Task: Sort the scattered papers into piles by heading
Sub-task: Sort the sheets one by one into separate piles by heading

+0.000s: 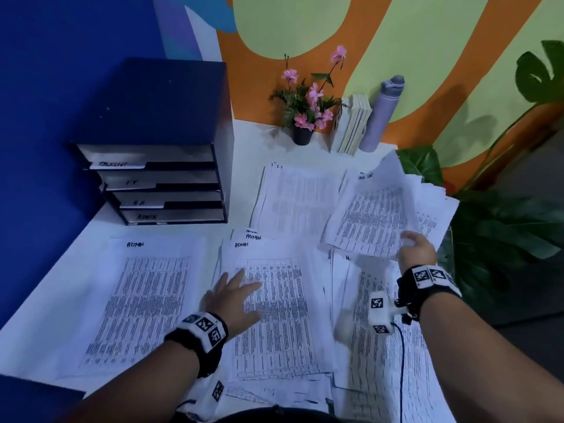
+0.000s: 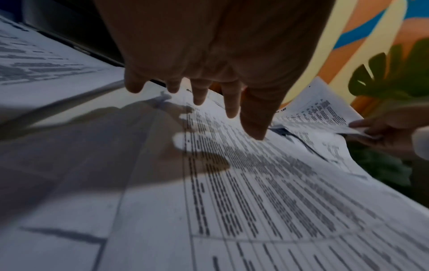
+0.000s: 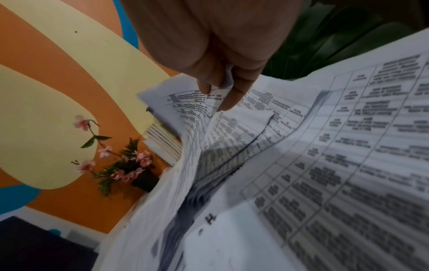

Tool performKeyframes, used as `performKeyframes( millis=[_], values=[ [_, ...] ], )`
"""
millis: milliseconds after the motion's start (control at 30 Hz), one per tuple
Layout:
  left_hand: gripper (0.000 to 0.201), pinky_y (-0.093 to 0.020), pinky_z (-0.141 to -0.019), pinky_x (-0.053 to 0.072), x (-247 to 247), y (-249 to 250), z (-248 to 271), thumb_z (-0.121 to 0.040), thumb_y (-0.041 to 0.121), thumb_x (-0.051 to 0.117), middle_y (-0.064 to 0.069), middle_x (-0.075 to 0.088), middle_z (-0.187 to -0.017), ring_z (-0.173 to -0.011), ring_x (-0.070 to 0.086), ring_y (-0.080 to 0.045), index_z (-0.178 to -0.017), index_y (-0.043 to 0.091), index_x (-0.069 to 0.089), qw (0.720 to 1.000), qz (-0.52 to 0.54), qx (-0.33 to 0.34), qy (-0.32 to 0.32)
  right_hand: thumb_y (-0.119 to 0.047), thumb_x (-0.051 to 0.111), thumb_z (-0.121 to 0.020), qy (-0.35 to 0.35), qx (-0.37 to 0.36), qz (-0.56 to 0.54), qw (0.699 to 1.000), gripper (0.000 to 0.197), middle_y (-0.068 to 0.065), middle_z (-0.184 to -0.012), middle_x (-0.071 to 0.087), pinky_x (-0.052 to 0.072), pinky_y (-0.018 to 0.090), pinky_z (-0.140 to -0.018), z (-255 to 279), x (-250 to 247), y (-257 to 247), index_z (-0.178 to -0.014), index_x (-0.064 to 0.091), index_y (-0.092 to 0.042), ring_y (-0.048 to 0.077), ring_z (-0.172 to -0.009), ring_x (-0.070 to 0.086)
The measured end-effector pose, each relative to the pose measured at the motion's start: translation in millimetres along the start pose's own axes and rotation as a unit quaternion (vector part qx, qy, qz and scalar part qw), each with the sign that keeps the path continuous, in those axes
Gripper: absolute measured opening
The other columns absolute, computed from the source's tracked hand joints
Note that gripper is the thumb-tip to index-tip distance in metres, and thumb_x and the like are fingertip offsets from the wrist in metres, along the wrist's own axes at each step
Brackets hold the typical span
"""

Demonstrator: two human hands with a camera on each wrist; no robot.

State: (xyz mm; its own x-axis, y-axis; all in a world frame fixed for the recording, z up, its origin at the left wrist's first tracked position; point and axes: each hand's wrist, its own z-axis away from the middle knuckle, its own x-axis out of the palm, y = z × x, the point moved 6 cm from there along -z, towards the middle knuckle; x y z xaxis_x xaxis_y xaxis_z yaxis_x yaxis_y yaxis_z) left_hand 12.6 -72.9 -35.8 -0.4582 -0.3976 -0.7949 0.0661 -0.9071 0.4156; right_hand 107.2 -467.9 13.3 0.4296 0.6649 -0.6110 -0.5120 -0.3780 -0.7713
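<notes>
- One white table [image 1: 61, 300] carries everything; its right edge runs beside a large leafy plant [image 1: 500, 239], its back edge meets the painted wall.
- One dark file tray [image 1: 158, 141] with four labelled drawers stands at the back left corner, the bottom one marked ADMIN.
- Printed papers lie in five groups: a single ADMIN sheet [image 1: 146, 300] near left, an ADMIN pile [image 1: 274, 315] at centre, a pile [image 1: 387, 346] near right, an I.T. pile [image 1: 299, 193] behind centre, and a loose fan [image 1: 427, 209] at the far right edge, overhanging.
- Bare table shows only along the left and in front of the tray.
- At the back wall stand one bottle [image 1: 381, 114], one row of books [image 1: 351, 126] and one potted flower [image 1: 305, 117].
- The left hand [image 1: 235, 300] is flat and spread, fingers [image 2: 232, 99] straight, over the ADMIN pile.
- The right hand [image 1: 416, 248] has its grip closed on a raised sheet [image 1: 372, 218], pinched at the near edge between thumb and fingers [image 3: 239, 91], above the far-right fan.
</notes>
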Motion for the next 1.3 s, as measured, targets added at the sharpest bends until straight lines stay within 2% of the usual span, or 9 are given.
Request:
performKeyframes(
  millis=[67,167,267,367,500,633,1033,1167,1300],
  values=[
    [0.071,-0.056,-0.117,-0.001,11.1,7.1,-1.2,-0.085,0.052,0.059,0.008,-0.008,-0.161,-0.147,-0.015,-0.022,-0.146,0.048,0.023,1.000,-0.015,0.009,-0.023,0.008,0.040,-0.086,-0.008,-0.007,0.017,1.000,0.059,0.016,-0.142,0.047,0.054,0.042,-0.085,-10.2,-3.0,-1.1,-0.139,0.049,-0.017,0.035,-0.107,0.058],
    [0.082,-0.061,-0.113,-0.004,27.7,6.4,-3.8,-0.079,0.058,0.063,0.009,-0.017,-0.159,-0.145,-0.023,-0.023,-0.145,0.052,0.016,0.998,-0.040,0.009,-0.052,0.003,0.045,-0.090,-0.003,-0.048,0.113,0.992,0.060,0.009,-0.155,0.028,0.030,0.042,-0.115,-12.4,-6.2,-6.9,-0.147,0.039,-0.017,0.033,-0.138,0.030],
    [0.092,-0.064,-0.112,-0.002,36.7,3.4,-5.2,-0.078,0.051,0.070,0.009,-0.025,-0.157,-0.144,-0.025,-0.025,-0.146,0.053,0.009,0.993,-0.085,0.008,-0.077,-0.001,0.048,-0.092,-0.056,-0.093,0.173,0.979,0.050,0.009,-0.147,0.037,0.040,0.043,-0.105,7.9,10.4,-5.4,-0.136,0.052,-0.023,0.032,-0.132,0.036],
    [0.095,-0.064,-0.112,-0.002,36.1,1.1,-3.4,-0.078,0.042,0.074,0.009,-0.027,-0.156,-0.145,-0.024,-0.026,-0.146,0.053,0.008,0.991,-0.105,0.007,-0.083,-0.002,0.051,-0.091,-0.141,-0.142,0.169,0.965,0.039,0.007,-0.135,0.055,0.059,0.036,-0.070,41.6,41.1,5.9,-0.121,0.064,-0.023,0.028,-0.096,0.065],
    [0.094,-0.064,-0.113,-0.001,32.2,-7.6,-0.7,-0.078,0.038,0.076,0.011,-0.025,-0.157,-0.145,-0.021,-0.025,-0.146,0.052,0.012,0.991,-0.106,0.007,-0.086,-0.013,0.048,-0.092,-0.261,-0.169,0.354,0.882,0.053,-0.007,-0.156,0.027,0.037,0.053,-0.110,82.5,72.3,40.2,-0.140,0.043,-0.036,0.023,-0.139,0.035],
    [0.095,-0.064,-0.113,-0.001,31.1,-16.7,5.9,-0.077,0.036,0.076,0.011,-0.025,-0.157,-0.146,-0.021,-0.026,-0.145,0.052,0.013,0.989,-0.115,0.010,-0.094,-0.021,0.038,-0.097,-0.292,-0.168,0.384,0.860,0.058,-0.013,-0.161,0.007,0.020,0.054,-0.114,113.7,78.3,57.1,-0.150,0.023,-0.035,0.019,-0.147,0.008],
    [0.072,-0.053,-0.119,0.002,6.1,-30.2,16.8,-0.090,0.032,0.061,0.005,-0.007,-0.161,-0.148,-0.008,-0.021,-0.149,0.040,0.020,0.999,-0.023,0.035,0.001,-0.011,0.045,-0.089,-0.275,-0.131,0.379,0.874,0.056,-0.012,-0.155,0.023,0.035,0.048,-0.108,136.1,87.7,46.0,-0.139,0.042,-0.035,0.020,-0.139,0.028],
    [0.065,-0.050,-0.119,0.010,-30.8,-73.7,14.5,-0.095,0.026,0.052,0.003,0.000,-0.162,-0.149,0.002,-0.023,-0.151,0.033,0.019,0.993,0.026,-0.043,0.105,-0.024,0.044,-0.096,-0.210,-0.180,0.307,0.911,0.039,0.005,-0.143,0.044,0.042,0.046,-0.103,149.4,100.6,1.8,-0.134,0.053,-0.021,0.027,-0.127,0.045],
    [0.067,-0.049,-0.117,0.017,-45.3,-155.6,17.2,-0.096,0.030,0.048,0.000,-0.003,-0.162,-0.148,0.001,-0.026,-0.153,0.027,0.013,0.978,0.024,-0.180,0.102,-0.004,0.054,-0.088,-0.254,-0.243,0.223,0.909,0.039,0.011,-0.126,0.051,0.043,0.032,-0.100,181.1,143.4,-32.1,-0.126,0.060,-0.012,0.029,-0.117,0.053]
  ],
)
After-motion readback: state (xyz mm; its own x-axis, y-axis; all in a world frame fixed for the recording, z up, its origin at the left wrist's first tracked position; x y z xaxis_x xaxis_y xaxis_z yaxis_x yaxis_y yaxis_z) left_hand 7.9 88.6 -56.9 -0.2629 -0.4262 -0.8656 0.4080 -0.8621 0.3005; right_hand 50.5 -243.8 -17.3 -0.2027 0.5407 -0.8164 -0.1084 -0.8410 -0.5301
